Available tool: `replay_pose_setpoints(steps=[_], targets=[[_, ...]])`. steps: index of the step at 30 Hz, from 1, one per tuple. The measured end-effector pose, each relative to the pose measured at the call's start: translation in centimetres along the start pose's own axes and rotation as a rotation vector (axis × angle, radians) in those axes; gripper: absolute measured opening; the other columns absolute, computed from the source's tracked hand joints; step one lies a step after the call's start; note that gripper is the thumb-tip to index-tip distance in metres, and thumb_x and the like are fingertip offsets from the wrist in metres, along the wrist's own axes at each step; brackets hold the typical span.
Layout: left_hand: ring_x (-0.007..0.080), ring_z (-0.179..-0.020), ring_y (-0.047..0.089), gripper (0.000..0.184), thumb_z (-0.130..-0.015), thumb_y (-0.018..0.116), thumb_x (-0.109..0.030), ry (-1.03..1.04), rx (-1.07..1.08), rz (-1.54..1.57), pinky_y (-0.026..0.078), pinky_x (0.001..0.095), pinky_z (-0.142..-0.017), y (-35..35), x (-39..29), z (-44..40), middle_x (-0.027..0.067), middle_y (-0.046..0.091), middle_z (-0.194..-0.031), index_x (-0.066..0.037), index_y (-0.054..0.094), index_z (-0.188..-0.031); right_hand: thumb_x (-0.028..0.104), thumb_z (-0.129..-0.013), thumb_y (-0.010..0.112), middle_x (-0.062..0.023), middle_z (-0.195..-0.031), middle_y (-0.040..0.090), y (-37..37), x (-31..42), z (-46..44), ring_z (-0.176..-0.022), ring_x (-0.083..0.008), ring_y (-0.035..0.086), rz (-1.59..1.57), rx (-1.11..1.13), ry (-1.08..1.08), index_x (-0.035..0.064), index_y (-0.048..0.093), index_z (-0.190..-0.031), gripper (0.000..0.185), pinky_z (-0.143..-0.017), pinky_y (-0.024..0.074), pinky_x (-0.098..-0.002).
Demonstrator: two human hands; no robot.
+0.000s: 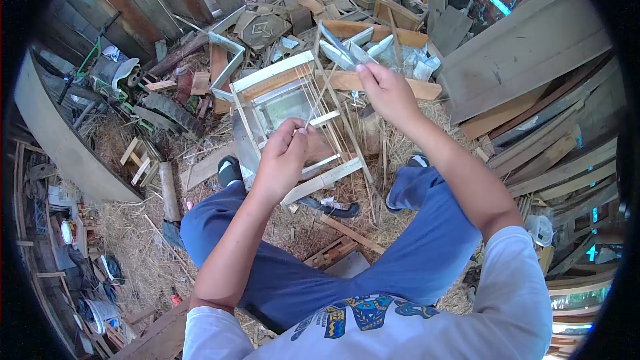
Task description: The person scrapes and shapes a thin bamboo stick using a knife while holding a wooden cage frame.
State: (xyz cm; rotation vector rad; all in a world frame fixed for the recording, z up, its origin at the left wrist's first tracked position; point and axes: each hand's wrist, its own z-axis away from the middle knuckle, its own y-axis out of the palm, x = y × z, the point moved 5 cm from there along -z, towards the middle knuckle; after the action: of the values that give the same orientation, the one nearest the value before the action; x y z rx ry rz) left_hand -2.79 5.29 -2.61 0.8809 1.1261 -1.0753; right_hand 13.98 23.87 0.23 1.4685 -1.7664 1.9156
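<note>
My left hand (pixel 283 153) is closed in a pinch on a thin wooden stick (pixel 319 98), which slants up and to the right from the fingertips. My right hand (pixel 388 93) is wrapped round a knife; its grey blade (pixel 339 48) points up and to the left, and the fingers hide its handle. The blade and stick are apart. Beneath both hands stands a box-like wooden frame (pixel 272 75) with thin upright sticks along its right side. My left hand covers part of it.
Wood scraps (pixel 320 10) are heaped against the plank wall (pixel 133 0). Large boards (pixel 527 47) lean at the right, with a curved panel (pixel 73 140) at the left. Straw (pixel 150 247) covers the ground. A short log (pixel 169 190) stands by my left foot.
</note>
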Motion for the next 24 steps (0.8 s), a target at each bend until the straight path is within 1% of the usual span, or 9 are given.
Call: replay_pose_setpoints(steps=[3,6,10,12,14,17,19,23,24], targets=[[0.0005,-0.051,0.029,0.016,-0.115,0.047,-0.023,0.069,0.048,0.056,0.020,0.0228,-0.044,0.6,-1.3,0.5,-0.0102,0.038,-0.069,-0.011,0.057,-0.117,0.038,-0.111,0.049,-0.0187,-0.083,0.068,-0.1,-0.3,0.8,-0.081,-0.0406,0.068,-0.136,-0.045,-0.015,0.0038,0.066,-0.105,0.039,-0.075,0.0512,-0.0487],[0.0008,-0.053,0.030,0.014,-0.116,0.045,-0.023,-0.030,0.049,0.098,0.021,0.0221,-0.045,0.8,-1.2,0.6,-0.0092,0.040,-0.071,-0.013,0.054,-0.119,0.032,-0.110,0.052,-0.0202,-0.088,0.066,0.2,2.1,1.5,-0.090,-0.0432,0.067,-0.052,-0.032,-0.256,0.0041,0.061,-0.104,0.030,-0.080,0.0509,-0.0487],[0.0016,-0.056,0.030,0.013,-0.116,0.044,-0.021,-0.049,0.077,0.144,0.023,0.0219,-0.047,1.1,-1.1,0.6,-0.0077,0.041,-0.075,-0.012,0.054,-0.117,0.030,-0.107,0.056,-0.0191,-0.088,0.067,0.7,3.6,2.1,-0.089,-0.0423,0.068,-0.060,-0.032,-0.407,0.0060,0.061,-0.103,0.025,-0.077,0.0516,-0.0505],[0.0019,-0.058,0.031,0.014,-0.116,0.044,-0.020,-0.032,0.070,0.161,0.025,0.0220,-0.049,1.0,-0.4,0.4,-0.0075,0.041,-0.076,-0.011,0.055,-0.116,0.031,-0.105,0.060,-0.0171,-0.086,0.069,1.2,4.4,3.1,-0.083,-0.0422,0.069,0.075,0.131,-0.378,0.0086,0.062,-0.103,0.022,-0.071,0.0523,-0.0522],[0.0022,-0.062,0.034,0.018,-0.116,0.045,-0.020,0.231,-0.021,0.023,0.029,0.0225,-0.054,0.3,0.4,-0.3,-0.0079,0.043,-0.077,-0.008,0.058,-0.111,0.032,-0.104,0.062,-0.0161,-0.083,0.070,1.7,4.9,3.7,-0.079,-0.0420,0.069,0.078,0.157,-0.395,0.0099,0.062,-0.104,0.022,-0.067,0.0523,-0.0526],[0.0023,-0.065,0.037,0.023,-0.116,0.046,-0.020,0.193,-0.043,-0.030,0.031,0.0232,-0.058,0.5,-1.3,0.6,-0.0082,0.045,-0.078,-0.005,0.060,-0.105,0.033,-0.102,0.064,-0.0149,-0.075,0.070,1.8,5.4,3.6,-0.071,-0.0409,0.070,0.122,0.119,-0.435,0.0125,0.063,-0.102,0.020,-0.060,0.0521,-0.0518],[0.0029,-0.069,0.039,0.022,-0.116,0.047,-0.019,0.174,-0.045,-0.014,0.034,0.0232,-0.061,0.5,-1.2,0.8,-0.0066,0.047,-0.079,-0.005,0.060,-0.104,0.035,-0.101,0.065,-0.0144,-0.072,0.069,1.7,5.4,3.2,-0.069,-0.0390,0.070,0.067,0.085,-0.348,0.0142,0.065,-0.097,0.021,-0.058,0.0519,-0.0509],[0.0027,-0.069,0.040,0.022,-0.115,0.047,-0.017,0.212,-0.073,0.049,0.035,0.0231,-0.061,0.1,-1.0,0.4,-0.0065,0.045,-0.078,-0.005,0.059,-0.101,0.038,-0.099,0.067,-0.0108,-0.068,0.067,1.8,6.0,3.7,-0.063,-0.0369,0.069,0.151,0.084,-0.502,0.0158,0.067,-0.092,0.024,-0.055,0.0504,-0.0501],[0.0027,-0.069,0.040,0.022,-0.115,0.047,-0.017,0.206,-0.069,0.047,0.035,0.0231,-0.061,0.0,-1.1,0.7,-0.0065,0.045,-0.078,-0.005,0.059,-0.101,0.037,-0.099,0.067,-0.0104,-0.067,0.066,1.6,5.3,2.7,-0.062,-0.0367,0.068,0.133,0.050,-0.377,0.0159,0.066,-0.091,0.023,-0.054,0.0501,-0.0497]])
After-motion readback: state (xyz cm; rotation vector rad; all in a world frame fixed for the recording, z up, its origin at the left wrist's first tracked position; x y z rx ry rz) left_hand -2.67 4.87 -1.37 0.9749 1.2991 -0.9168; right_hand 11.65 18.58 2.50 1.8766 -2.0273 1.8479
